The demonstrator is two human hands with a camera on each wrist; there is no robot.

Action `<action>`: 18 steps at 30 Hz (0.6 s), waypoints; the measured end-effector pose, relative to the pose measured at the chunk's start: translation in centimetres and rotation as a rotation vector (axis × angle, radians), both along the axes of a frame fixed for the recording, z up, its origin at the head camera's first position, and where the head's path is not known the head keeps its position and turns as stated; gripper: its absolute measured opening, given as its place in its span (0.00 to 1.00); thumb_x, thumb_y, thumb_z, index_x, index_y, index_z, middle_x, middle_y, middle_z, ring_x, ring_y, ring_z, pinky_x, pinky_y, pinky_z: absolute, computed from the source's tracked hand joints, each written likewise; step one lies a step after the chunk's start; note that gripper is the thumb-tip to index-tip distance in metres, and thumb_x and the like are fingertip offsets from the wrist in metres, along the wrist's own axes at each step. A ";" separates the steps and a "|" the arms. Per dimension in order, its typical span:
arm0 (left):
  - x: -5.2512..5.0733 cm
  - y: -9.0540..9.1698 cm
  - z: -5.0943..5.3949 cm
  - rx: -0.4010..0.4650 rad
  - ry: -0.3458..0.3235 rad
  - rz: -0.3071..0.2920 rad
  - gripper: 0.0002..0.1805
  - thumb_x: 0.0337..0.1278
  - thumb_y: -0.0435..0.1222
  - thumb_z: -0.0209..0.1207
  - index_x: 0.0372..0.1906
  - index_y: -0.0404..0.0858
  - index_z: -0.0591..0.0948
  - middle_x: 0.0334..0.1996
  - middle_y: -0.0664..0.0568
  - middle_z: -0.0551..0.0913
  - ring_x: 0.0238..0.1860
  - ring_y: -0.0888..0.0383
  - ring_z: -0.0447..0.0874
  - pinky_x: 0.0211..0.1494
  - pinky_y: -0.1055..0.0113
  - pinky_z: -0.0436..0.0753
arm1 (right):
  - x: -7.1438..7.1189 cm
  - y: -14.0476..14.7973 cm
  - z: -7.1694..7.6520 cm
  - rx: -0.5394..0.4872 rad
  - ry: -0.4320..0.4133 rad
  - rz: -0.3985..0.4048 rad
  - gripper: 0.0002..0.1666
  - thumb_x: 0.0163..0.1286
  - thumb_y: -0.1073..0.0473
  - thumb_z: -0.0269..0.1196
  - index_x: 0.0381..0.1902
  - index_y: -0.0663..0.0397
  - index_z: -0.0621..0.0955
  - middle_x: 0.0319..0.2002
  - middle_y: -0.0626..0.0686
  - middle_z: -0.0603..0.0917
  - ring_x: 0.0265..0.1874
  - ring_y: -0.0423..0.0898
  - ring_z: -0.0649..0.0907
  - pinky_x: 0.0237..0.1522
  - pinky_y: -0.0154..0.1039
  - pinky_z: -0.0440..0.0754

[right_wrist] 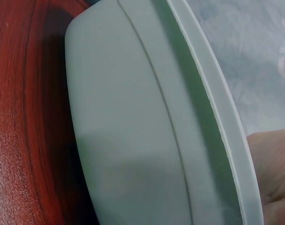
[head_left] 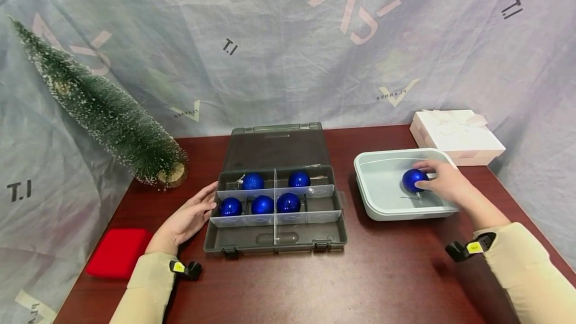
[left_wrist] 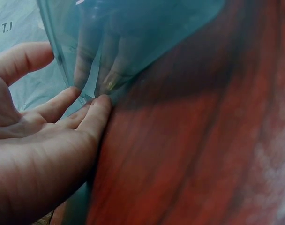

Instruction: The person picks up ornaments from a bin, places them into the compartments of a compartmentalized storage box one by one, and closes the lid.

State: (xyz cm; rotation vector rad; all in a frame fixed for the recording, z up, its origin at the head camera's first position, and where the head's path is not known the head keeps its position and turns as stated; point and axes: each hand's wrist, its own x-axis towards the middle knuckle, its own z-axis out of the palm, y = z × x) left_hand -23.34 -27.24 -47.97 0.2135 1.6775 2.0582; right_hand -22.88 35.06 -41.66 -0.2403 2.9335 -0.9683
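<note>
Over at four o'clock on my head feed, the right hand (head_left: 443,182) has a smooth blue ball ornament (head_left: 411,180) pinched between thumb and fingers, its little metal cap pointing to six, and the ball sits within the outline of a pale grey plastic tub (head_left: 378,184), toward the tub's three o'clock side; whether it touches the floor down there, I can't tell. My right wrist feed gives me mostly the tub's outer wall, with a slice of that hand beyond the rim at four. Now across to eight o'clock: the left hand (head_left: 191,219) lies with fingers relaxed, tips touching the nine o'clock side of a smoky, see-through plastic divider box (head_left: 234,238), and my left wrist feed shows those fingertips right at the plastic. The box's lid (head_left: 276,149) is swung back toward twelve. Inside I count five blue balls: a glittery one (head_left: 253,181) at eleven, a shiny one (head_left: 299,179) at one, and three along the middle row, two left of the centre divider and one just right of it. Further out, a snow-dusted green tree (head_left: 108,114) leans toward ten, a red rounded case (head_left: 119,253) lies at eight, and a white gift box with a bow (head_left: 459,131) sits at three, all on the dark red wooden table (head_left: 297,284).
</note>
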 end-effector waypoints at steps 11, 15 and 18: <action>0.0 -0.1 0.0 0.001 -0.003 0.002 0.42 0.71 0.26 0.46 0.82 0.35 0.40 0.82 0.42 0.31 0.80 0.47 0.22 0.76 0.43 0.30 | 0.2 -0.6 0.6 -0.092 0.039 -0.037 0.30 0.70 0.62 0.67 0.65 0.70 0.74 0.60 0.75 0.76 0.52 0.74 0.81 0.48 0.38 0.81; 0.1 0.0 0.0 0.007 -0.002 0.004 0.42 0.72 0.25 0.46 0.83 0.35 0.40 0.82 0.42 0.31 0.80 0.47 0.23 0.77 0.44 0.31 | 0.4 -1.6 1.4 -0.188 0.078 -0.026 0.29 0.71 0.64 0.67 0.66 0.69 0.73 0.61 0.73 0.76 0.54 0.75 0.80 0.40 0.18 0.73; 0.1 0.0 0.1 0.008 -0.001 0.003 0.41 0.72 0.25 0.46 0.83 0.35 0.40 0.82 0.42 0.31 0.80 0.47 0.24 0.77 0.43 0.31 | 0.5 -2.5 2.0 -0.238 0.093 -0.021 0.30 0.71 0.65 0.66 0.68 0.68 0.72 0.62 0.73 0.75 0.56 0.75 0.79 0.40 0.17 0.73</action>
